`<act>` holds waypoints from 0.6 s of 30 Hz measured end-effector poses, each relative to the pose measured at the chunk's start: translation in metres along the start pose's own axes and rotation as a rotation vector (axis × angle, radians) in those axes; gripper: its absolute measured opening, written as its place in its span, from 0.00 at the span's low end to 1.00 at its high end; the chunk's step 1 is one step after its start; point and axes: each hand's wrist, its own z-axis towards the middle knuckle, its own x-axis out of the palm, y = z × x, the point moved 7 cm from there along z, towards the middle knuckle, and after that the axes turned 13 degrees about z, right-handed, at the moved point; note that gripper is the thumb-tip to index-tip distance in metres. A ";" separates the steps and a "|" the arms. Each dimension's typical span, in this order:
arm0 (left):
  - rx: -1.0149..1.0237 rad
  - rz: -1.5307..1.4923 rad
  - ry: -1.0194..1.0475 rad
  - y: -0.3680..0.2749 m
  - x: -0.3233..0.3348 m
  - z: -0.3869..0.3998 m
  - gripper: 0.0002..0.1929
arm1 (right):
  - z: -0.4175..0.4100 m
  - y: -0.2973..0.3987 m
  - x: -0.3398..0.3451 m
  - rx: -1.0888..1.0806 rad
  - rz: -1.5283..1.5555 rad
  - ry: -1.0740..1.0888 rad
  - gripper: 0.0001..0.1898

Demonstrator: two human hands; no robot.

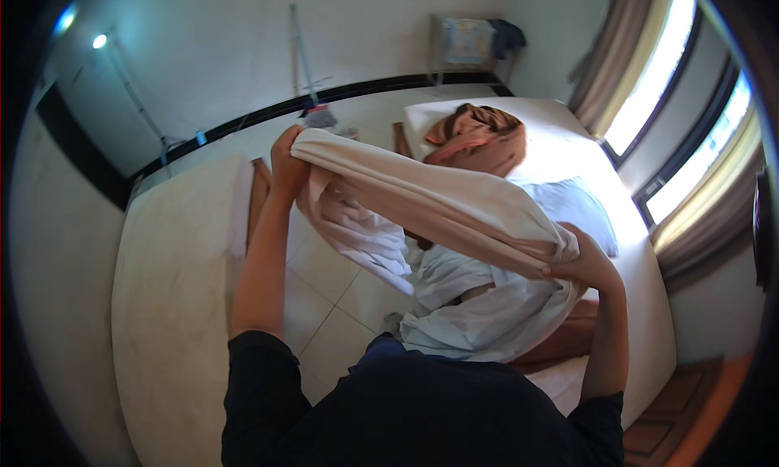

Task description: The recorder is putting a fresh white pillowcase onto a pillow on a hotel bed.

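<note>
A cream bedsheet (pixel 426 190) is stretched at an angle between my two hands, its upper edge folded or bunched into a long band. My left hand (pixel 289 159) grips one end, farther out. Nearer to me, my right hand (pixel 587 261) clutches the other end, where the fabric gathers in creases. Loose folds hang below the left end. Under the right end, pale fabric (pixel 487 327) drapes down in front of me; whether it belongs to the same sheet is hard to tell. A light-blue pillow (pixel 575 208) lies on the right mattress (pixel 648 327), just beyond my right hand.
A brown bundled cloth (pixel 481 141) rests on the right mattress. Another bare mattress (pixel 173 272) stands at left, with tiled floor (pixel 331 309) between. By the far wall are a long-handled broom (pixel 304 62), a lamp stand (pixel 139 102) and a rack (pixel 436 50). Curtains (pixel 621 53) hang at right.
</note>
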 end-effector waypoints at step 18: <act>0.038 1.276 -0.234 -0.127 -0.339 -0.158 0.13 | 0.170 -0.131 0.265 -0.477 -0.595 -0.164 0.18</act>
